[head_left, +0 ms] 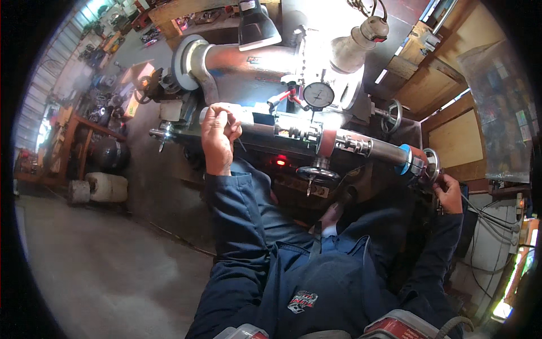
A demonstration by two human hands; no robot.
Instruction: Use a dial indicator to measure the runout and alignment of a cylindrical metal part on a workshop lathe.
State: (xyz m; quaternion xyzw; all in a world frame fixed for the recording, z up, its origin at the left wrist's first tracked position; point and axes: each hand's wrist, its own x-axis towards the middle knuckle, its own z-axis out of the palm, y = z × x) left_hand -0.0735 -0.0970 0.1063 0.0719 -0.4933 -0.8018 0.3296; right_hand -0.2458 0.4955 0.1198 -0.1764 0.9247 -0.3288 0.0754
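My left hand is raised at the left end of the machine, fingers curled and thumb pressed to them, in front of a pale cylinder. Whatever the fingers grip is hidden. At the far right, my right hand has its fingers on the rim of a metal handwheel. Between the hands lies a horizontal shiny shaft with stepped sections. A round dial indicator stands over it on a red-jointed arm. To the right, a steel cylinder runs to a blue ring.
Below the shaft, a front handwheel projects toward my knees. Another handwheel sits behind on the right. A dark lamp head hangs above the machine. A white canister stands on the floor at left. Cables hang at right.
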